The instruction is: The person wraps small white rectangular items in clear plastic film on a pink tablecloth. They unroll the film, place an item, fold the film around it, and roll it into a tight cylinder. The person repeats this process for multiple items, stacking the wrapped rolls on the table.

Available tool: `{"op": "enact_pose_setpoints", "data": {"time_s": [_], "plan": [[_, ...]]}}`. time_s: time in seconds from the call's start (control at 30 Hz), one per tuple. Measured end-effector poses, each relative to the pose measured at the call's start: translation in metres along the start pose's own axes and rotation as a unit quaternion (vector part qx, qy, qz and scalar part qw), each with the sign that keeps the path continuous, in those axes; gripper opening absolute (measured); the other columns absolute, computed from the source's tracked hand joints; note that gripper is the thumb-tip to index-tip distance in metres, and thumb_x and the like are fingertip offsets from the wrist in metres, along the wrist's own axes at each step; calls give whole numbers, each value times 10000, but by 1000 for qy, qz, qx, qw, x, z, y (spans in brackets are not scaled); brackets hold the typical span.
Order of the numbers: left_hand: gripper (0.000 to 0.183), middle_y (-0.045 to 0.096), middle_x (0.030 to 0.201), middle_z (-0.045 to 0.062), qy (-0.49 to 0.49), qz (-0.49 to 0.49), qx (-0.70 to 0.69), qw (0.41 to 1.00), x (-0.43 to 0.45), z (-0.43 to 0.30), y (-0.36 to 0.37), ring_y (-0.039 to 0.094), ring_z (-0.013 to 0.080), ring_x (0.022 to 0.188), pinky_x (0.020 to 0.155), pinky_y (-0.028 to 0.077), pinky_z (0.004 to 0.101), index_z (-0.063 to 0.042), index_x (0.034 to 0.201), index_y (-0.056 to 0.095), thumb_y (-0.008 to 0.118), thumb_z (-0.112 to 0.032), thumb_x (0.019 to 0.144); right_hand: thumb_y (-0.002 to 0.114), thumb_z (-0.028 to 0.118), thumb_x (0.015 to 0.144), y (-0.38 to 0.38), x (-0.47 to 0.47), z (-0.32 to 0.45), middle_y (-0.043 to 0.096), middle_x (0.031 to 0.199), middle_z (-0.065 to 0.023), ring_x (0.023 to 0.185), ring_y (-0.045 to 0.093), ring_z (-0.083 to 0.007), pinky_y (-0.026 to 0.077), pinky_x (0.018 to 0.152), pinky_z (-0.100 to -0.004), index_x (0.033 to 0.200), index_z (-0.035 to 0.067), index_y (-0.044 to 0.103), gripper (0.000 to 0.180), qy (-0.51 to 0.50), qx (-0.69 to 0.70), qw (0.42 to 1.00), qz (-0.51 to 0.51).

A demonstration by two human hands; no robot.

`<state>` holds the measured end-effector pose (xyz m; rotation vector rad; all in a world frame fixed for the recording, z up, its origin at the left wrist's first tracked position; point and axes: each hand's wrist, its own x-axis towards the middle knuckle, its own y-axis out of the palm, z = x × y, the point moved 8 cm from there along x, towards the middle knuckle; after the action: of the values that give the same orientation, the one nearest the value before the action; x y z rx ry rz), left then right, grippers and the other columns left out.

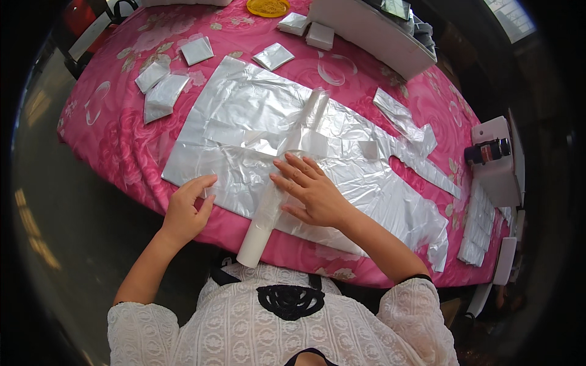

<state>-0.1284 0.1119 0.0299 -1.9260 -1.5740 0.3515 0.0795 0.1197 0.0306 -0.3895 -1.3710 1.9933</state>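
Note:
A large sheet of clear plastic film, perhaps a bag or apron with narrow straps at its right end, lies spread and crinkled before me. Across it rests a white tube partly wrapped in clear film; its bare end juts past the table edge towards me. My right hand lies palm down with fingers spread, over the film just right of the tube. At the sheet's near left edge is my left hand, its thumb and forefinger apart and nothing seen between them. A flat strip of film runs lengthwise along the sheet.
A pink floral cloth covers the table. Folded film packets lie along the far side. Behind them stand a yellow dish of rubber bands and a white box. Rightward are a dark bottle and stacked packets.

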Motion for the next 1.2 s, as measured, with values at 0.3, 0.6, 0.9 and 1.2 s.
{"op": "enact_pose_setpoints", "data": {"time_s": [0.3, 0.6, 0.9, 1.2], "plan": [[671, 483, 1193, 259, -21, 3, 98, 995, -34, -8, 12, 482, 403, 1082, 931, 391, 439, 59, 1291, 364, 668, -193, 748, 547, 227, 816, 33, 129, 24, 555, 1215, -101, 1248, 398, -297, 277, 1040, -438, 1090, 43, 599, 334, -20, 10, 997, -72], [901, 497, 1056, 240, -138, 14, 168, 976, -39, 9, 11, 503, 373, 980, 881, 406, 421, 104, 1360, 187, 729, -152, 688, 562, 141, 735, 24, 151, 20, 405, 1337, -204, 1304, 288, -358, 192, 1076, -483, 1198, -34, 483, 501, 120, 30, 953, -276], [785, 587, 1097, 124, -206, 39, -327, 921, -70, -4, 34, 589, 149, 922, 828, 464, 271, 87, 1383, 212, 680, -70, 772, 585, 163, 746, 13, 67, 12, -13, 1463, -285, 1381, -14, -386, 66, 1103, -465, 1421, -30, -5, 916, 214, 256, 877, -345], [654, 602, 847, 103, -187, 306, -658, 662, -57, -109, 94, 599, 151, 748, 660, 497, 264, 84, 1172, 497, 679, -367, 735, 643, 569, 708, -30, 14, 34, 449, 1234, -185, 1077, 498, -299, 431, 917, -410, 1356, 11, 289, 926, 49, 845, 471, -249]]}}
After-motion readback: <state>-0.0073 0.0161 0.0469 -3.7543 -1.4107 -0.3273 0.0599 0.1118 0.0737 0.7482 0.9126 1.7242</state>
